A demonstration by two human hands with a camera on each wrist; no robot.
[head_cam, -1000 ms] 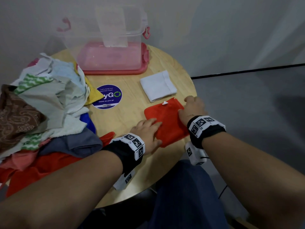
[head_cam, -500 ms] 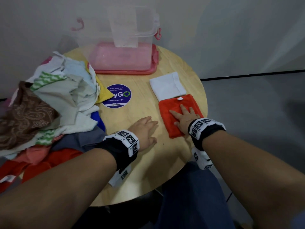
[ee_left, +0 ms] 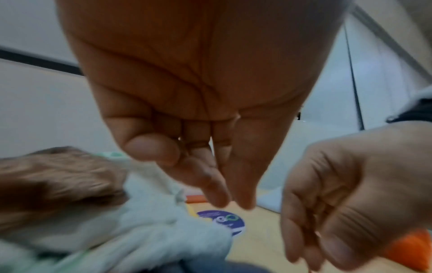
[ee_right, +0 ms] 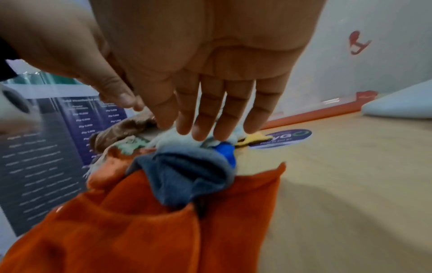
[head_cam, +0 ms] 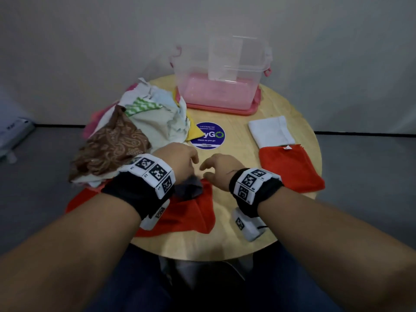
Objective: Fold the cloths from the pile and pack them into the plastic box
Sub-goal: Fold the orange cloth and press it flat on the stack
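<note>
A: Cloths first: nearest, a loose red cloth point(head_cam: 191, 212) with a grey cloth point(ee_right: 187, 175) bunched on it, at the desk point(head_cam: 236, 242) edge. Both look soft and limp.

B: Hands?

A: Left hand point(head_cam: 180, 158) and right hand point(head_cam: 219, 170) hover over them, fingers relaxed, empty. I'd pinch a corner.

B: Farther?

A: The pile point(head_cam: 135, 131), two folded cloths point(head_cam: 288, 163), then the plastic box point(head_cam: 225, 86).

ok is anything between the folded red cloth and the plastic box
Only the folded white cloth, lying just beyond the folded red cloth toward the plastic box. The box has no lid on, and both hands are off by the pile.
</note>
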